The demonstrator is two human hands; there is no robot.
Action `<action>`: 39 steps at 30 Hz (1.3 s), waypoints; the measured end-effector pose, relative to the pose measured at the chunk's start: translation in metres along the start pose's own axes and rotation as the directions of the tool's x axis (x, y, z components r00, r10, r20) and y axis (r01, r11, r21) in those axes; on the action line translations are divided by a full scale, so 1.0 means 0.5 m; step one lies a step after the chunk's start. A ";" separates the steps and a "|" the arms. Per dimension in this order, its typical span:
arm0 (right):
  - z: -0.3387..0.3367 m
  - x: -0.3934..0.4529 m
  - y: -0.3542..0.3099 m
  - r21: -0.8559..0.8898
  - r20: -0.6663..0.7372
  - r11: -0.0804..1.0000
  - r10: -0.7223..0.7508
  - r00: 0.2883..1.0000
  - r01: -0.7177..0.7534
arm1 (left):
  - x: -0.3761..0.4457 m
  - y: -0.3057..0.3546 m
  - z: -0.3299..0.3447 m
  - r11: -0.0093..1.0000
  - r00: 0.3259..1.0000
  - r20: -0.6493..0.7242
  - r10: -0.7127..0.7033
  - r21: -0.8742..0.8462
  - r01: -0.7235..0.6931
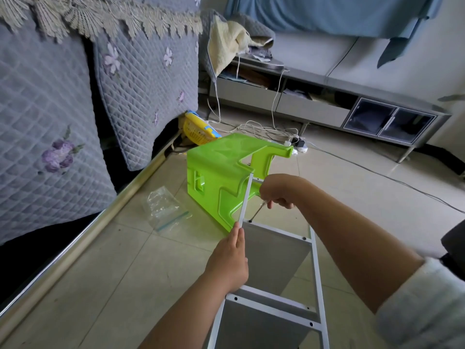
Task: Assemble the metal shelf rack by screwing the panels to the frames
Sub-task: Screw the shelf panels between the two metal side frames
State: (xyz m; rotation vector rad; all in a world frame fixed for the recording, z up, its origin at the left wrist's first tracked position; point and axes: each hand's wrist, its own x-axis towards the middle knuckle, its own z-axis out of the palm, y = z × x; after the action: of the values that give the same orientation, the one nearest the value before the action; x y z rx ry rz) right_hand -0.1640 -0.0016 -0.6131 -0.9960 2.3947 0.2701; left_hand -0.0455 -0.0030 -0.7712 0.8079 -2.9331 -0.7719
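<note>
The metal shelf rack lies on the tiled floor, half built: a white frame like a ladder, with grey panels fixed between its rails. Its far end leans against a green plastic stool that is tipped on its side.

The step in hand seems to be the tightening of a screw at the far panel's corner. The right hand is curled around the handle of a screwdriver, and the tip points down to a dark hole or screw at that corner; it is too small to tell if the tip already sits in the head. The left hand holds the left rail of the frame just beside that corner, fingers pinched on the thin bar, to keep it steady.

The next move probably calls for straight pressure along the tool and a firm rail, so the tip does not slip.

A clear plastic bag lies on the floor, left of the stool.
</note>
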 end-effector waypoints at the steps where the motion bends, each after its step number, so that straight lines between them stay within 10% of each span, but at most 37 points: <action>1: -0.005 0.001 -0.004 0.061 0.038 0.997 0.045 0.998 -0.047 | 0.001 -0.001 0.000 1.000 1.000 -0.001 0.000 0.002 0.000; 6: 0.021 -0.017 -0.024 -0.179 -0.117 0.976 -0.148 0.982 0.126 | 0.001 -0.003 0.000 1.000 1.000 -0.002 0.010 0.016 -0.010; 17: 0.017 0.025 0.029 0.203 -0.043 0.979 0.003 0.999 0.006 | -0.001 -0.004 0.004 0.999 1.000 -0.007 0.021 -0.042 -0.021; 26: 0.043 0.003 0.025 0.690 0.149 0.661 0.272 0.951 -0.297 | 0.000 -0.001 -0.007 1.000 0.999 0.038 0.002 -0.009 -0.001; 31: 0.082 -0.017 0.079 0.821 0.109 0.526 0.237 0.965 -0.221 | -0.008 0.010 -0.022 0.993 0.998 0.057 -0.026 0.118 0.019; 35: 0.110 -0.063 0.207 0.870 -0.225 0.491 0.298 0.928 0.053 | -0.005 0.014 -0.026 0.954 0.998 0.048 -0.050 0.297 0.034; 39: 0.271 -0.117 0.392 0.737 -0.413 0.673 0.375 0.830 0.063 | -0.011 0.031 -0.031 0.924 0.996 0.063 0.061 0.373 -0.081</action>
State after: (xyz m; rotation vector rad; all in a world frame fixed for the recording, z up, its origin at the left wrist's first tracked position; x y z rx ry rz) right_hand -0.2145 0.2228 -0.6987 -0.4833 2.6804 -0.9959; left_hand -0.0460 0.0040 -0.7496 0.6957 -3.1836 -0.2260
